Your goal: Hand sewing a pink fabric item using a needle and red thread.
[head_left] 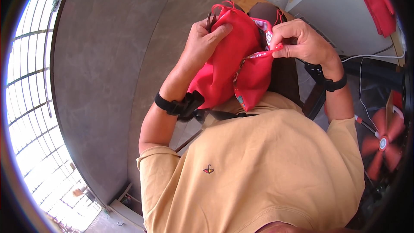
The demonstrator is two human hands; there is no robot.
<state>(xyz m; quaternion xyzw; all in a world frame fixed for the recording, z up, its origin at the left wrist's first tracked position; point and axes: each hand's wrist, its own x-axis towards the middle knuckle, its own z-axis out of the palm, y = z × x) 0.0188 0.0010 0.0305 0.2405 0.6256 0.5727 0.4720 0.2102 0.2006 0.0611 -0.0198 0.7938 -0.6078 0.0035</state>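
A bright red cloth [241, 34] with a patterned white and multicoloured edging hangs over my lap. My left hand [205, 39] is closed on its upper left part, thumb lying on top of the fabric. Two dark pointed blades, seemingly of small thread snips [210, 20], stick up from between that hand's fingers; their grip is hidden. My right hand [302, 41] pinches the edging on the other side between thumb and fingers. Thin red strings [224, 6] loop up at the cloth's top. A lower corner of the cloth drapes down toward my shirt.
At the upper right stands a pale box-shaped appliance [327, 6] with more red cloth [377, 4] hanging over it. A white cable [371, 56] runs below it. An orange-bladed fan [383, 143] is at the right. A barred window [30, 82] lies to the left.
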